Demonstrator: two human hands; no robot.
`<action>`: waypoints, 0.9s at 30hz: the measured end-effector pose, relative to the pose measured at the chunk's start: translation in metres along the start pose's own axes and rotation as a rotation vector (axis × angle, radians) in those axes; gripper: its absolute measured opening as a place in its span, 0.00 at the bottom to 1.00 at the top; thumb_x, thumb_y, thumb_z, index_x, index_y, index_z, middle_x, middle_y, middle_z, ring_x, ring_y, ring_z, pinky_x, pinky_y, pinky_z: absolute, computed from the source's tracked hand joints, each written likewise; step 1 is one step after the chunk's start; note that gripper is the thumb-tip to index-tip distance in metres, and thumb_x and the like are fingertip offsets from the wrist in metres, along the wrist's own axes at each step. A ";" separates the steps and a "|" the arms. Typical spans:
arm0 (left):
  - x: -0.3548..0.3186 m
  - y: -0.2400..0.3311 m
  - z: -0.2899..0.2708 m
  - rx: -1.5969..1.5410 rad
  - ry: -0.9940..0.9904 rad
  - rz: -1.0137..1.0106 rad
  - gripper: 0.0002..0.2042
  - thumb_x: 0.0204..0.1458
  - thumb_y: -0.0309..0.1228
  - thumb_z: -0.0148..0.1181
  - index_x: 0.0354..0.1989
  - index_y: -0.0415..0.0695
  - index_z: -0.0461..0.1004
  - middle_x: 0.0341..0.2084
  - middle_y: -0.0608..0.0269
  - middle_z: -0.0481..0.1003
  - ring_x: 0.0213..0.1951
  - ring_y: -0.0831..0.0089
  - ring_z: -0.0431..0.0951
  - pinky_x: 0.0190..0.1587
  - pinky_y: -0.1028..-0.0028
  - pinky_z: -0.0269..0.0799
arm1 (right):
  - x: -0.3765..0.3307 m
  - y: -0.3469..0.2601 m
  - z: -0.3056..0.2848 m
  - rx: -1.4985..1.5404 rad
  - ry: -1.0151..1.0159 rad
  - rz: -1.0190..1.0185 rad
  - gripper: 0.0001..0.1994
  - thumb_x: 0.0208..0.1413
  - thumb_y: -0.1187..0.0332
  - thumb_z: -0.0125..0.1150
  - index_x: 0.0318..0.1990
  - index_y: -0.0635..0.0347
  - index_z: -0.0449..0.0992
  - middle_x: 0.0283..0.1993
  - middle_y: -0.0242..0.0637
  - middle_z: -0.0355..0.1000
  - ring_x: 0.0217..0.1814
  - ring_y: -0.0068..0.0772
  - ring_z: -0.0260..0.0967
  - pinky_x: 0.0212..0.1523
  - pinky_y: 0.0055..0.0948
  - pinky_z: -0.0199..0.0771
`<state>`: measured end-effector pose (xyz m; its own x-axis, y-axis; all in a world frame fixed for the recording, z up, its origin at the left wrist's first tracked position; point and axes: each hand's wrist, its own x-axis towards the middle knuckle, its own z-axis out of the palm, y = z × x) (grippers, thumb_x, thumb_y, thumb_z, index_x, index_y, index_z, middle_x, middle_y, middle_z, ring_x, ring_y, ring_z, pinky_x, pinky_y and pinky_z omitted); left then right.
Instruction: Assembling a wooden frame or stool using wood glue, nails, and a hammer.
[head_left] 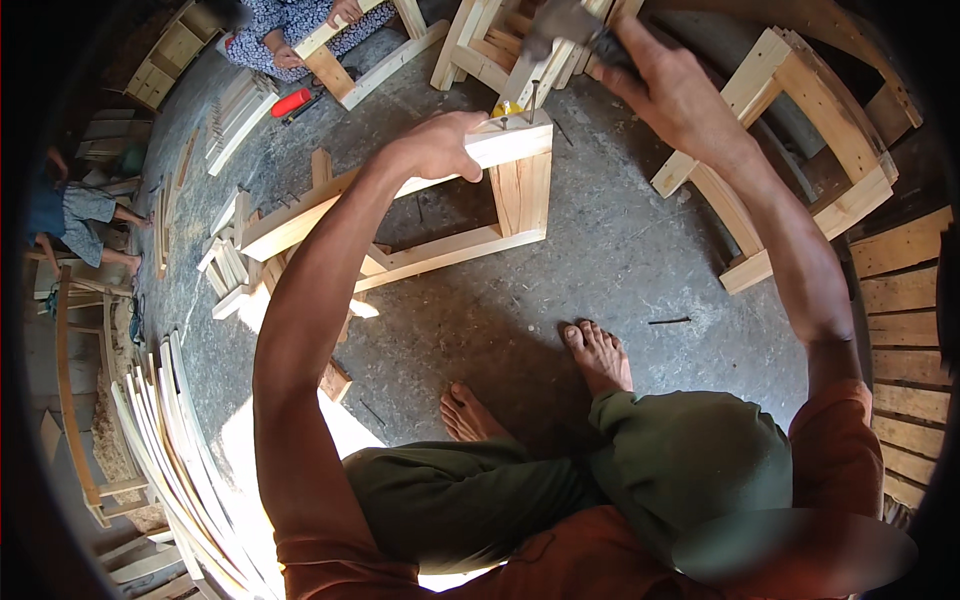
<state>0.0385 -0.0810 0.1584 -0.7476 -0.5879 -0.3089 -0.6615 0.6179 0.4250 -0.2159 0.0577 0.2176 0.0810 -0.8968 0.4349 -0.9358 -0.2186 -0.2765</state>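
My left hand (440, 145) is closed over the upper beam of a pale wooden frame (520, 195), close to its right end, with the thumb on the near side. An upright nail (533, 98) sticks out of that end, and a shorter one stands beside it. Raised above and to the right, my right hand (685, 100) is wrapped around the handle of a hammer (560, 35). The hammer's head is slightly blurred and apart from the nails. A small yellow thing (507, 107) shows just behind the beam end.
Another wooden frame (780, 150) stands at the right, near a slatted wooden panel (905, 330). Loose nails, such as one dark nail (670, 321), lie on the concrete floor (640, 260). Wood strips (170, 450) are stacked at left. A co-worker (290, 40) holds a frame at the far side.
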 end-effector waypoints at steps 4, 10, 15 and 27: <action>0.000 0.000 -0.001 -0.002 0.016 0.009 0.45 0.39 0.33 0.72 0.68 0.32 0.59 0.62 0.40 0.68 0.63 0.54 0.70 0.66 0.69 0.62 | -0.004 0.000 0.009 -0.023 0.026 -0.025 0.17 0.64 0.61 0.61 0.51 0.63 0.67 0.34 0.57 0.74 0.37 0.63 0.74 0.37 0.49 0.69; 0.000 -0.003 0.005 -0.027 0.023 0.015 0.45 0.38 0.32 0.73 0.69 0.32 0.59 0.62 0.40 0.69 0.62 0.55 0.71 0.65 0.70 0.63 | -0.012 0.016 0.023 -0.108 -0.027 -0.077 0.17 0.64 0.59 0.60 0.51 0.63 0.70 0.34 0.52 0.78 0.40 0.54 0.80 0.41 0.49 0.79; -0.002 0.000 0.006 0.014 0.013 -0.014 0.46 0.38 0.33 0.73 0.69 0.32 0.59 0.62 0.40 0.68 0.63 0.55 0.69 0.66 0.69 0.62 | -0.018 0.018 0.045 0.633 -0.099 0.438 0.22 0.56 0.57 0.72 0.47 0.64 0.72 0.23 0.39 0.73 0.24 0.26 0.75 0.21 0.30 0.74; -0.024 0.013 0.060 0.272 1.220 0.214 0.17 0.50 0.34 0.72 0.39 0.34 0.76 0.36 0.54 0.79 0.39 0.65 0.79 0.44 0.66 0.72 | -0.014 0.023 0.156 1.398 0.003 0.241 0.17 0.53 0.66 0.75 0.42 0.62 0.73 0.22 0.29 0.70 0.17 0.18 0.64 0.18 0.21 0.65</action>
<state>0.0448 -0.0275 0.1207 -0.3964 -0.4712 0.7879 -0.6339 0.7613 0.1364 -0.1852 0.0051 0.0716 -0.0319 -0.9659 0.2571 0.1785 -0.2586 -0.9494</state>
